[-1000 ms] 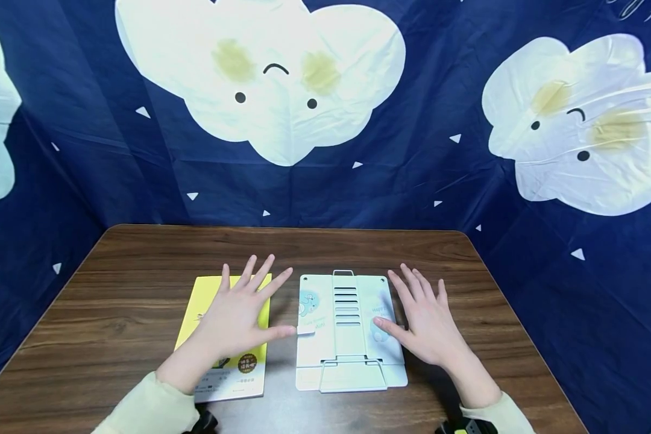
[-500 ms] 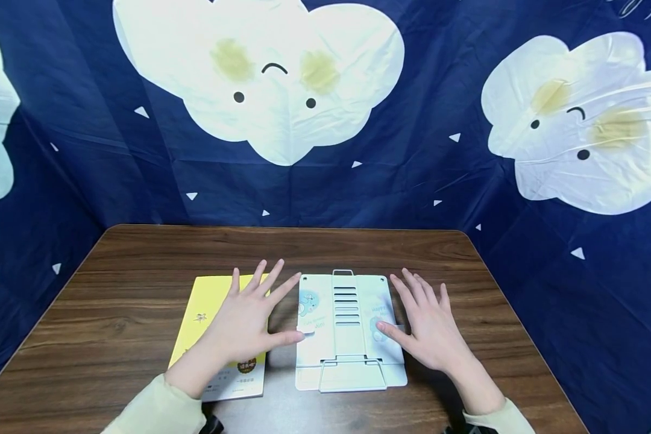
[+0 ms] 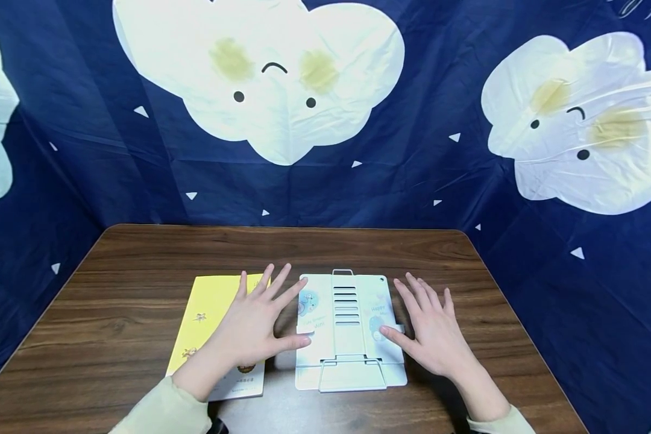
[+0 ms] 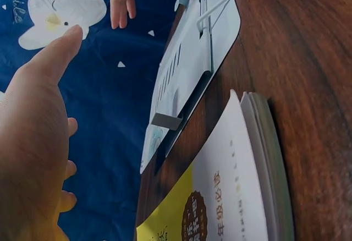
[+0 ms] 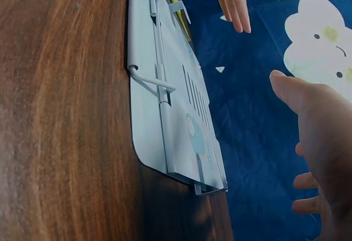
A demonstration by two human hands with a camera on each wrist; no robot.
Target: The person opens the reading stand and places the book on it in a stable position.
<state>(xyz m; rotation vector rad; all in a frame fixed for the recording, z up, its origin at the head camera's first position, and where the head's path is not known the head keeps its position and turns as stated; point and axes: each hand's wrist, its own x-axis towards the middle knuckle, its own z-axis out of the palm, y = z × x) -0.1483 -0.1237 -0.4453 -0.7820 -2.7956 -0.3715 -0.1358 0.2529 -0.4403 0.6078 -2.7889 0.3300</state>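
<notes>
Bookstand (image 3: 349, 345), white with a slotted centre strip, lies flat on the dark wood-grain table (image 3: 141, 313), between the person's two hands. Fingers of the left hand (image 3: 249, 328) are spread, released and grasping nothing; they hover above a yellow-and-white paperback book (image 3: 208, 295), with the thumb and index fingertip reaching over the stand's left edge. A small pale-blue animal print (image 3: 307, 302) shows between those two tips. The right hand (image 3: 436, 337) is likewise loose and holds nothing, its thumb over the stand's right half and its other fingers just outside the upper right edge. Both wrist views show a gap between the hands and the things below. Close under the left thumb, a grey side clip (image 4: 166, 121) juts from the stand. A round brown badge (image 4: 194, 216) on the book's lower cover is partly hidden by the left hand in the head view. Well beyond all the fingertips hangs a navy cloth backdrop (image 3: 439, 181) with white clouds (image 3: 282, 120).
</notes>
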